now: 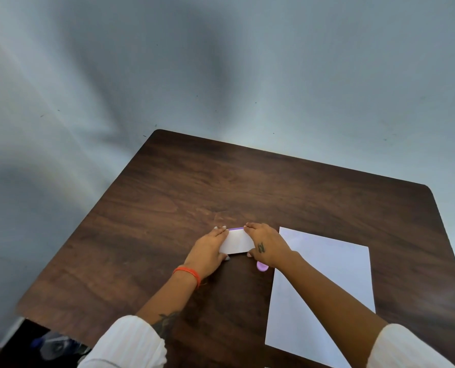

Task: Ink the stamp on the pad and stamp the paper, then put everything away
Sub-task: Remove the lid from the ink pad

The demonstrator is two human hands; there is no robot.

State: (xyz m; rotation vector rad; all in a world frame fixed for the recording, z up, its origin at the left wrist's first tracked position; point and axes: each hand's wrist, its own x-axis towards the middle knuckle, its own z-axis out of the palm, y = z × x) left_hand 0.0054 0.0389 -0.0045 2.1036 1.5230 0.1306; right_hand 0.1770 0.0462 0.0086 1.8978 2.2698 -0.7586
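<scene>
Low centre of frame, our left hand [211, 248] and right hand [264, 244] pinch the white ink pad [236, 243] by its sides; we should steady the base and lift the lid evenly. Paper [324, 293] lies right.

Bare table [183, 187] beyond ink pad [236, 241]

White ribbed sleeves [130, 341], orange wristband [187, 273]

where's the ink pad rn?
Head view, centre of the table: the ink pad sits between the left hand and right hand, just left of the paper.
</scene>
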